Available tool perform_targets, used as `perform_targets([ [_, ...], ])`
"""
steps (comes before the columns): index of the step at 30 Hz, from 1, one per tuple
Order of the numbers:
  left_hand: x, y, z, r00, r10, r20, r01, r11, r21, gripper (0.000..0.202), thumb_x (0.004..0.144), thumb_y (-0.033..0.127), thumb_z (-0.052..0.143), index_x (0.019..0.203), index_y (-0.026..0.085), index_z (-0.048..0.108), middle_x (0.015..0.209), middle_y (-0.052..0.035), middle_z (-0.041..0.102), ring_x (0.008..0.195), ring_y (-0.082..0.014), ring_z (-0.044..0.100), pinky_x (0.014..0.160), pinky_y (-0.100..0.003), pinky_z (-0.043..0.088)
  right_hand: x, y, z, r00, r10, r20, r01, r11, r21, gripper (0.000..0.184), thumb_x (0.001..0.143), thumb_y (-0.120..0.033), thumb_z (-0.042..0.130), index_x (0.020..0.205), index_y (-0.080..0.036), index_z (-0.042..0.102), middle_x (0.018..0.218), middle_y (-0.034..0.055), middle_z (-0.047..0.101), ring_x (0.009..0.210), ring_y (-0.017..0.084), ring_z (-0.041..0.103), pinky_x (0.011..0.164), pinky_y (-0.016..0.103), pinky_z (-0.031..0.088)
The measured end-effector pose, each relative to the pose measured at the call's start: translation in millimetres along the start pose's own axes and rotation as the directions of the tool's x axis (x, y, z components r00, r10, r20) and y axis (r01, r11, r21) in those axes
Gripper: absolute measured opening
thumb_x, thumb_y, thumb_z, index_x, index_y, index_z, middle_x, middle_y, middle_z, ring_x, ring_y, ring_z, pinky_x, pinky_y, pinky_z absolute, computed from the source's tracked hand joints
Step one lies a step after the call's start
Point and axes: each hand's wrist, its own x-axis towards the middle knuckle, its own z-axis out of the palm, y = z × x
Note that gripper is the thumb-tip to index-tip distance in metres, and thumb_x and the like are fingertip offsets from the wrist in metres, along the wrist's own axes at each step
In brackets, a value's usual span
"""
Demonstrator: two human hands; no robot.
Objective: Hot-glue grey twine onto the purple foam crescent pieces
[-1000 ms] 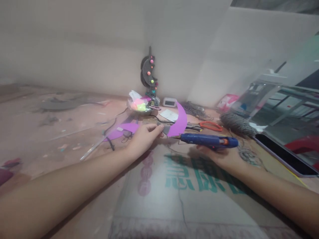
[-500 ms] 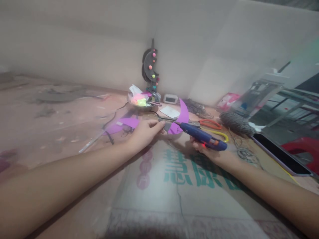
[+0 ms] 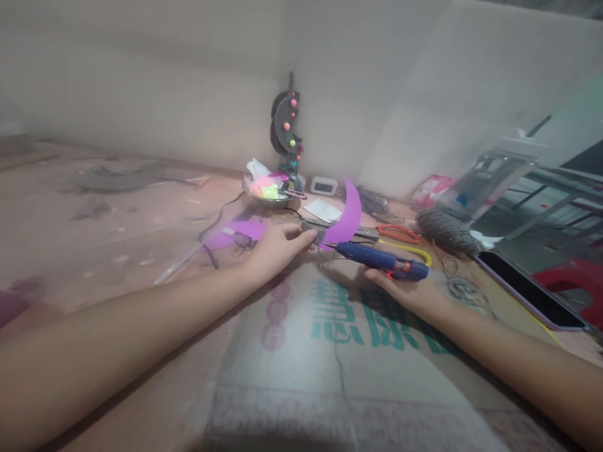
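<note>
My left hand (image 3: pixel 282 246) is closed, pinching one end of a purple crescent (image 3: pixel 349 213). That end is covered in grey (image 3: pixel 316 232), which looks like wound yarn; the bare purple part curves up to the right. My right hand (image 3: pixel 393 285) is wrapped around a dark blue hot glue gun (image 3: pixel 377 256), its small red light lit. The nozzle points left, close to the crescent's lower edge beside my left fingertips. Whether it touches cannot be made out.
Printed cardboard (image 3: pixel 282 376) lies under my hands. Behind stand a metal bowl (image 3: pixel 271 202) of bright bits, a grey crescent ornament with coloured balls (image 3: pixel 285 125) and a small clock (image 3: pixel 323 186). Rightward are orange-handled scissors (image 3: pixel 398 233), a grey yarn ball (image 3: pixel 445 231) and a phone (image 3: pixel 532 292).
The purple crescent has turned in my left hand, its bare tip shifting up and right. The glue gun's nozzle has dropped slightly and moved a little left.
</note>
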Motion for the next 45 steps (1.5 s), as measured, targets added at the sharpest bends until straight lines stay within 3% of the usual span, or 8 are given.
perform_targets([
  [7, 4.0, -5.8, 1.7, 0.999, 0.034, 0.035, -0.03, 0.995, -0.098, 0.028, 0.081, 0.041, 0.06, 0.088, 0.015, 0.067, 0.086, -0.0056, 0.072, 0.078, -0.0168, 0.063, 0.068, -0.025, 0.044, 1.0, -2.9, -1.6, 1.0, -0.026, -0.01, 0.026, 1.0, -0.005, 0.024, 0.084, -0.046, 0.056, 0.075, -0.024, 0.053, 0.071, 0.0025, 0.06, 0.067, 0.02, 0.06, 0.062, 0.033, 0.05],
  [16, 2.6, -3.8, 1.9, 0.999, 0.031, 0.018, -0.03, 0.998, -0.059, 0.035, 0.085, 0.047, 0.053, 0.069, 0.016, 0.06, 0.06, 0.0006, 0.059, 0.053, -0.0101, 0.049, 0.052, -0.023, 0.035, 3.2, -3.7, -1.0, 0.999, -0.042, -0.009, 0.042, 0.999, 0.02, 0.024, 0.084, -0.046, 0.057, 0.078, -0.024, 0.053, 0.073, 0.0022, 0.06, 0.069, 0.02, 0.06, 0.063, 0.033, 0.05],
  [22, 2.0, -2.9, 0.3, 1.0, 0.021, 0.005, -0.021, 1.0, 0.02, 0.04, 0.083, 0.051, 0.053, 0.066, 0.016, 0.058, 0.06, 0.0015, 0.054, 0.054, -0.0106, 0.047, 0.052, -0.023, 0.034, 0.4, 0.3, 0.9, 1.0, 0.002, 0.003, -0.002, 1.0, -0.001, 0.026, 0.082, -0.046, 0.058, 0.071, -0.024, 0.052, 0.071, 0.0024, 0.061, 0.067, 0.02, 0.06, 0.06, 0.032, 0.049],
  [30, 1.1, -1.7, 1.2, 0.999, -0.029, 0.03, 0.029, 0.999, -0.03, 0.04, 0.082, 0.052, 0.054, 0.067, 0.015, 0.057, 0.062, 0.0011, 0.055, 0.052, -0.0092, 0.045, 0.05, -0.022, 0.033, 0.1, -3.4, -0.2, 0.999, 0.026, 0.026, -0.027, 0.999, 0.019, 0.027, 0.082, -0.046, 0.058, 0.069, -0.023, 0.051, 0.068, 0.0025, 0.06, 0.067, 0.021, 0.06, 0.06, 0.032, 0.049],
  [37, 2.2, -1.9, 0.4, 0.999, -0.019, 0.039, 0.019, 1.0, 0.003, 0.041, 0.082, 0.052, 0.053, 0.067, 0.015, 0.057, 0.06, 0.0014, 0.053, 0.053, -0.0093, 0.046, 0.049, -0.021, 0.032, 0.0, 2.4, 2.2, 1.0, -0.024, 0.013, 0.024, 1.0, 0.019, 0.027, 0.083, -0.043, 0.056, 0.068, -0.023, 0.048, 0.062, -0.0006, 0.052, 0.058, 0.016, 0.054, 0.055, 0.028, 0.044],
  [45, 1.3, -1.6, 1.7, 0.997, -0.053, 0.047, 0.054, 0.998, -0.021, 0.04, 0.082, 0.052, 0.054, 0.068, 0.015, 0.056, 0.059, 0.0022, 0.052, 0.049, -0.0082, 0.043, 0.045, -0.021, 0.03, 0.8, -2.6, 2.2, 1.0, 0.004, -0.013, -0.004, 1.0, 0.012, 0.026, 0.083, -0.044, 0.056, 0.07, -0.023, 0.049, 0.065, 0.0009, 0.058, 0.061, 0.018, 0.058, 0.058, 0.03, 0.049],
])
